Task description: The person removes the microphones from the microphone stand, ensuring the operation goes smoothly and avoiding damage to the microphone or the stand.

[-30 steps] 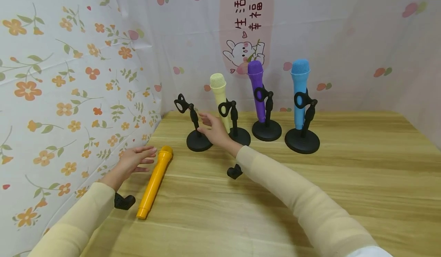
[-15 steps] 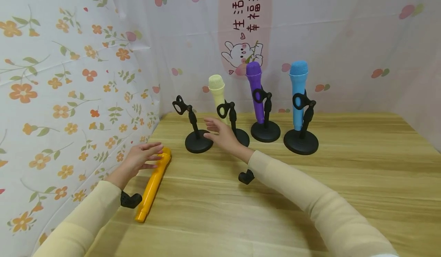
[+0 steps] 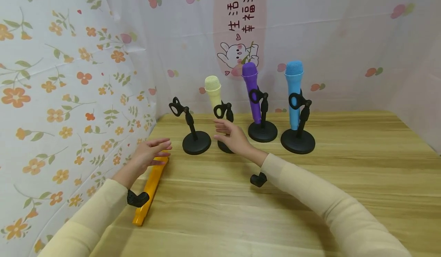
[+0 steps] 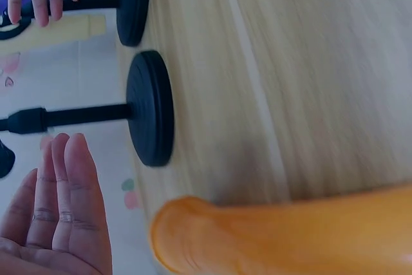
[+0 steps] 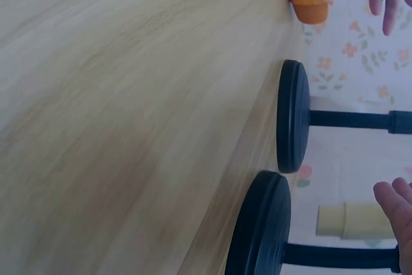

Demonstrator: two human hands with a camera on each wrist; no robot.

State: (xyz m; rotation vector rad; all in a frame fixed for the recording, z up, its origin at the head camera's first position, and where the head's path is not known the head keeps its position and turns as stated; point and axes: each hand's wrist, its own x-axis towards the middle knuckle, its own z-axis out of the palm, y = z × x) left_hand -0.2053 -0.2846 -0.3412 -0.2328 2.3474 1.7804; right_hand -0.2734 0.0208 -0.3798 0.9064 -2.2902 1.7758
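My left hand (image 3: 148, 155) hovers over the head end of an orange microphone (image 3: 151, 188) lying on the table, fingers extended and holding nothing. In the left wrist view the orange microphone (image 4: 290, 233) lies beside the relaxed fingers. My right hand (image 3: 236, 136) is in front of the stand carrying a pale yellow microphone (image 3: 213, 90), partly covering that stand's post and base; its fingers are loosely bent with nothing in them. Between the hands stands a black microphone stand (image 3: 196, 142) with a bare clip. The right wrist view shows this bare stand (image 5: 294, 117) too.
To the right, a purple microphone (image 3: 250, 85) and a blue microphone (image 3: 294, 85) lean in their black stands. Patterned cloth (image 3: 179, 27) hangs behind and along the left. Small black wrist cameras sit below both wrists. The wooden table (image 3: 220, 215) spreads out in front.
My right hand has moved right, from the bare stand to in front of the yellow microphone's stand. My left hand has moved right and now overlaps the orange microphone's head.
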